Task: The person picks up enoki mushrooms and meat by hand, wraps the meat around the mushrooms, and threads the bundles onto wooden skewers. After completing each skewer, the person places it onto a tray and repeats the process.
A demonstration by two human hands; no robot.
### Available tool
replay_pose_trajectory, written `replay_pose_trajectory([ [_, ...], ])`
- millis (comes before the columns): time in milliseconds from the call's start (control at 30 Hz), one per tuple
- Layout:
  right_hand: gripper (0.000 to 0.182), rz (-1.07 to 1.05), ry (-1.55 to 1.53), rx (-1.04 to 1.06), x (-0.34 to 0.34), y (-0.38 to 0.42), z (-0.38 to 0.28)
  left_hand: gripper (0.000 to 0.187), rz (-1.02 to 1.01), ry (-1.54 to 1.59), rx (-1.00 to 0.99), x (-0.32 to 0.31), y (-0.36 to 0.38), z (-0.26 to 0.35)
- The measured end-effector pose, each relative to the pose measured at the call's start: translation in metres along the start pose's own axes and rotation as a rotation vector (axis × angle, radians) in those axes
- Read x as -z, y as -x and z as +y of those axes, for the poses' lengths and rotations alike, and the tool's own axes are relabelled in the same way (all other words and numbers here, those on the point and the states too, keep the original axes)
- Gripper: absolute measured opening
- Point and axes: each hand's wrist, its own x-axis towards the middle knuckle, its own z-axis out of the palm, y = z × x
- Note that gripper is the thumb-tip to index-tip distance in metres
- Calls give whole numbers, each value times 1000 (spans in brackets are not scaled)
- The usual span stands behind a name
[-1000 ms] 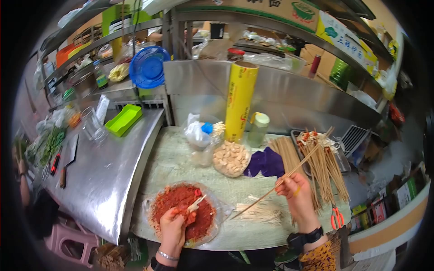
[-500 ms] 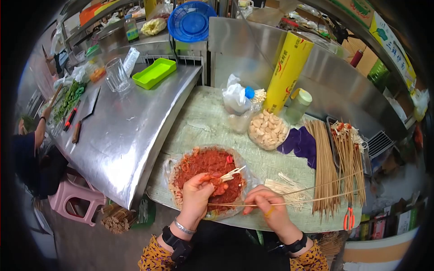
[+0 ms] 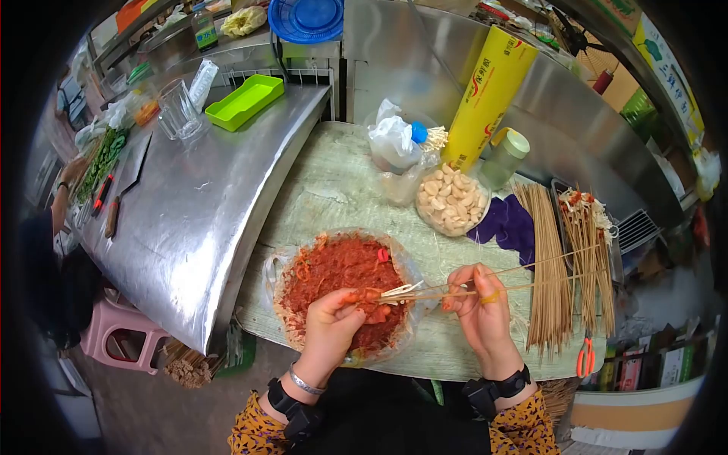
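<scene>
My left hand (image 3: 332,322) pinches a small roll of red-coated meat with white enoki mushrooms (image 3: 402,290) poking out of its right end. In my right hand (image 3: 481,315), fingers close around two long bamboo skewers (image 3: 547,283), which run back to the right. Their left ends overlap the mushroom roll. Below the roll, a bowl lined with clear plastic holds red seasoned meat (image 3: 330,265), and a red object (image 3: 383,255) lies on it. My right hand covers most of the loose enoki on the table.
Bundled skewers (image 3: 547,265) lie right, beside filled skewers (image 3: 588,227) on a tray. Orange-handled scissors (image 3: 585,356) hang near the edge. Peeled garlic (image 3: 453,201), a yellow film box (image 3: 489,98) and a jar (image 3: 506,158) stand behind. A co-worker's arm (image 3: 62,197) reaches in left.
My right hand has risen and turned, bringing the skewer ends up from below the left hand to the mushroom roll. The camera view has shifted slightly.
</scene>
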Motion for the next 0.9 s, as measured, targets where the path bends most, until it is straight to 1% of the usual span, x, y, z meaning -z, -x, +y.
replay_pose_trajectory([
  [200,33,15,97,13,0,2,-3,30,-13,53,-8,-2,-2,1],
  [300,33,3,158,20,-1,2,-7,34,2,27,28,3,-3,-4],
  [400,33,-11,234,24,-3,2,-12,34,8,112,-1,3,-2,-3],
  [467,33,-15,275,29,-2,1,-15,30,-50,218,105,5,-2,3],
  [500,33,-28,294,7,-1,1,-16,30,-53,217,107,5,-2,4],
  [567,33,-39,313,-13,-2,0,-19,26,-83,152,172,5,-2,4],
  [700,33,-61,294,-26,-1,-4,-20,24,-94,105,216,4,-1,8],
  [767,33,-87,282,-23,0,-4,-20,23,-98,220,277,4,0,10],
  [900,33,-117,256,22,2,2,-24,23,-91,305,287,3,4,10],
])
